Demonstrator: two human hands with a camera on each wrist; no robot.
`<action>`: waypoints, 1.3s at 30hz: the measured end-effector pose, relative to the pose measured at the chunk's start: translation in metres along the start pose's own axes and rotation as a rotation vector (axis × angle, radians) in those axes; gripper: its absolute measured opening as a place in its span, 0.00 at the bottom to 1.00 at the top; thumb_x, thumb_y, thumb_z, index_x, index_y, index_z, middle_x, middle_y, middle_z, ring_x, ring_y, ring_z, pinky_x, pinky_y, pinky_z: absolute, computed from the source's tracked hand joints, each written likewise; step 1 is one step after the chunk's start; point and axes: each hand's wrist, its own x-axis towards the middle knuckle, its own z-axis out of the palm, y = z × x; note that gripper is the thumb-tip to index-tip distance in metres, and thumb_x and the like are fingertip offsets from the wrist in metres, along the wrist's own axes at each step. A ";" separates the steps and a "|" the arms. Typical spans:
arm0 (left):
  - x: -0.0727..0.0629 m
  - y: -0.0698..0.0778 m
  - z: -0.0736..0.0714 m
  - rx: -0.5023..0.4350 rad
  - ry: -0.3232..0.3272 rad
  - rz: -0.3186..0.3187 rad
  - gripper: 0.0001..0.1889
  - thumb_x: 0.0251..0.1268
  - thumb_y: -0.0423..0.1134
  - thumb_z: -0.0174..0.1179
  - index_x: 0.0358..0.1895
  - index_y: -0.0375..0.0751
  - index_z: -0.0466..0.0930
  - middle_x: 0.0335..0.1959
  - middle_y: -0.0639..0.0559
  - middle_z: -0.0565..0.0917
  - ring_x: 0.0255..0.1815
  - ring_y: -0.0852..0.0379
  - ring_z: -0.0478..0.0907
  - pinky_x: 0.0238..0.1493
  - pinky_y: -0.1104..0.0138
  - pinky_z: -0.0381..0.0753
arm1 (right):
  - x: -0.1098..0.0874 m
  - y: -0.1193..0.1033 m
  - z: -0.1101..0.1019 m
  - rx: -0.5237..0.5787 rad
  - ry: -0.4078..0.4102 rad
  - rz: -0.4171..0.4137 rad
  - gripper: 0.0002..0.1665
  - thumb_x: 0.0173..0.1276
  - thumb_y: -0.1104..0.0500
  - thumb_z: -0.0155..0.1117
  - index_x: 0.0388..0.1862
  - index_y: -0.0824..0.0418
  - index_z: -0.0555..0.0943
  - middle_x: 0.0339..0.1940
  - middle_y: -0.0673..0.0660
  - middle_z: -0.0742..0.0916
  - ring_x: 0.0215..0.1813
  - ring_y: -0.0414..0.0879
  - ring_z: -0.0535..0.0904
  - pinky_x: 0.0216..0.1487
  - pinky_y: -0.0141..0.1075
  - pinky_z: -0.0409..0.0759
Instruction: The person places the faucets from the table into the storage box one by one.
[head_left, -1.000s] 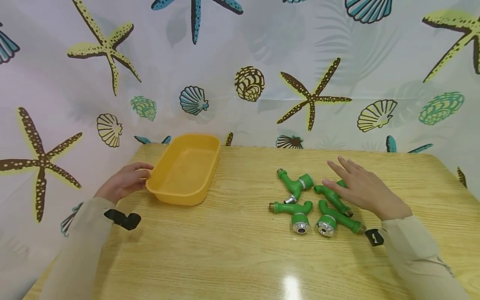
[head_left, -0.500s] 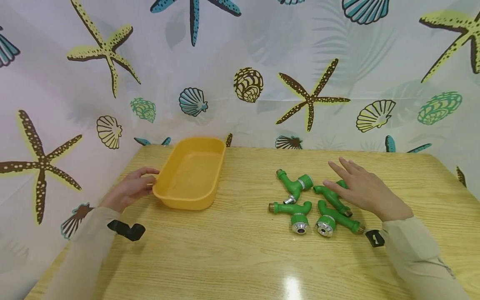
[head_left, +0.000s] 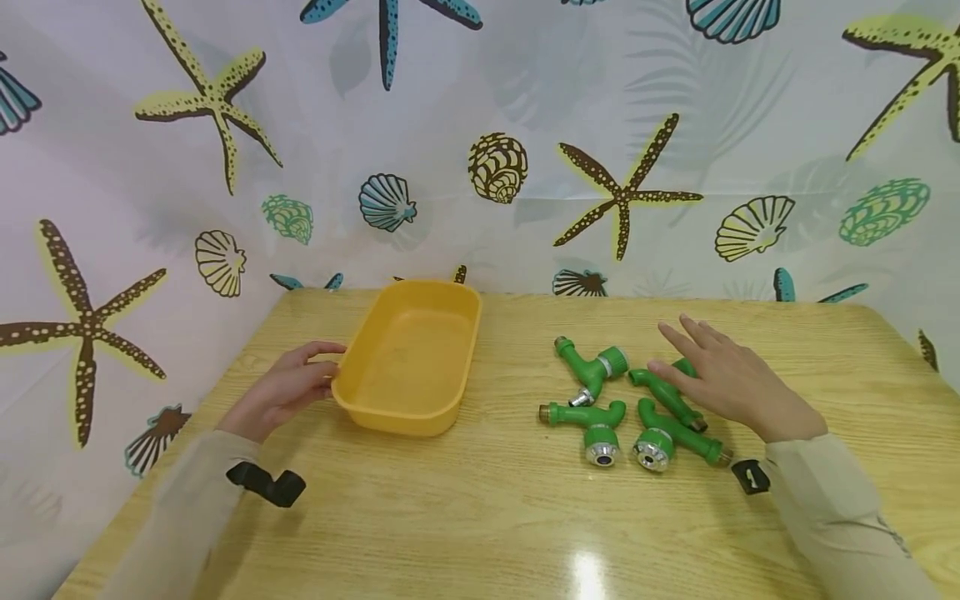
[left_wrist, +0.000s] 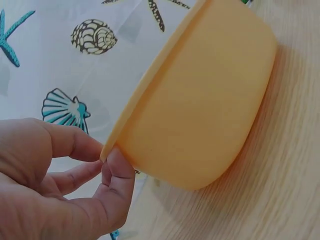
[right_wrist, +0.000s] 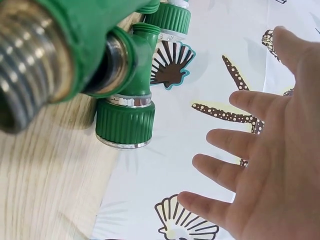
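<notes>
A yellow plastic basin (head_left: 408,367) stands on the left half of the wooden table. My left hand (head_left: 294,387) pinches its rim at the left side, and in the left wrist view the thumb and fingers (left_wrist: 117,170) meet at the edge of the basin (left_wrist: 200,100). Over on the right, my right hand (head_left: 723,375) hovers with fingers spread above a group of green taps. The nearest are a tap (head_left: 663,396) partly covered by the hand and a tap (head_left: 678,437) in front of it. In the right wrist view the palm holds nothing, beside the taps (right_wrist: 125,120).
Two more green taps, the back one (head_left: 588,367) and the front one (head_left: 588,425), lie left of the right hand. A white curtain (head_left: 450,125) printed with shells and starfish rises behind the table (head_left: 450,517). Black camera straps sit on both wrists.
My left hand has moved the yellow basin to the right and a little nearer, keeping hold of its rim. The right hand and the taps have stayed in place.
</notes>
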 end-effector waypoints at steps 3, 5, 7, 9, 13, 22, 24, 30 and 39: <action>-0.002 0.003 0.007 -0.008 -0.004 0.002 0.25 0.72 0.29 0.46 0.69 0.27 0.55 0.46 0.40 0.76 0.35 0.56 0.76 0.39 0.69 0.79 | 0.000 0.000 0.001 0.007 -0.001 0.000 0.44 0.75 0.37 0.46 0.75 0.67 0.55 0.72 0.76 0.57 0.70 0.74 0.53 0.63 0.66 0.56; -0.004 0.004 0.010 -0.016 -0.009 0.011 0.25 0.72 0.29 0.46 0.69 0.27 0.55 0.45 0.41 0.76 0.35 0.56 0.76 0.38 0.69 0.79 | 0.000 0.001 0.002 0.008 -0.002 0.000 0.44 0.75 0.37 0.46 0.75 0.67 0.56 0.72 0.76 0.57 0.70 0.74 0.53 0.63 0.66 0.56; -0.005 0.005 0.014 -0.021 -0.013 0.020 0.25 0.72 0.29 0.46 0.70 0.27 0.54 0.45 0.42 0.77 0.35 0.56 0.77 0.38 0.69 0.80 | 0.000 0.002 0.002 0.007 0.000 0.001 0.45 0.75 0.37 0.46 0.75 0.67 0.56 0.72 0.76 0.57 0.70 0.74 0.52 0.62 0.67 0.57; -0.007 0.007 0.017 -0.028 -0.016 0.028 0.26 0.72 0.28 0.46 0.70 0.26 0.54 0.45 0.41 0.78 0.35 0.56 0.78 0.38 0.69 0.80 | 0.000 0.003 0.002 0.001 0.003 0.003 0.45 0.74 0.37 0.46 0.75 0.67 0.56 0.72 0.77 0.57 0.70 0.75 0.52 0.62 0.67 0.57; -0.009 0.009 0.025 -0.034 -0.009 0.025 0.26 0.72 0.29 0.47 0.70 0.28 0.55 0.47 0.40 0.77 0.35 0.56 0.77 0.39 0.69 0.80 | -0.001 0.004 0.002 -0.001 0.000 0.011 0.45 0.74 0.36 0.45 0.75 0.67 0.56 0.72 0.77 0.56 0.70 0.75 0.52 0.61 0.67 0.57; -0.013 0.005 0.039 -0.047 -0.020 0.027 0.25 0.72 0.29 0.47 0.70 0.28 0.56 0.42 0.44 0.78 0.33 0.58 0.77 0.39 0.68 0.80 | -0.004 0.007 0.003 0.017 -0.002 0.013 0.45 0.75 0.36 0.45 0.76 0.67 0.55 0.73 0.76 0.56 0.70 0.75 0.52 0.63 0.67 0.55; -0.014 0.004 0.042 -0.056 -0.027 0.031 0.25 0.72 0.29 0.46 0.69 0.27 0.55 0.41 0.44 0.79 0.33 0.58 0.77 0.39 0.68 0.80 | -0.004 0.007 0.003 0.016 0.000 0.013 0.45 0.75 0.36 0.45 0.75 0.67 0.55 0.73 0.76 0.56 0.70 0.75 0.52 0.63 0.67 0.55; -0.014 0.003 0.050 -0.099 -0.046 0.037 0.25 0.72 0.27 0.46 0.69 0.27 0.54 0.42 0.43 0.78 0.34 0.58 0.78 0.38 0.69 0.80 | -0.006 0.009 0.004 0.012 0.009 0.016 0.44 0.75 0.37 0.45 0.75 0.68 0.56 0.72 0.77 0.57 0.70 0.75 0.53 0.63 0.67 0.56; -0.013 -0.001 0.061 -0.140 -0.065 0.049 0.24 0.71 0.26 0.46 0.67 0.25 0.55 0.40 0.45 0.80 0.33 0.59 0.78 0.36 0.69 0.79 | -0.009 0.010 0.005 0.013 0.016 0.018 0.44 0.75 0.37 0.45 0.75 0.68 0.57 0.72 0.77 0.58 0.70 0.74 0.53 0.63 0.66 0.56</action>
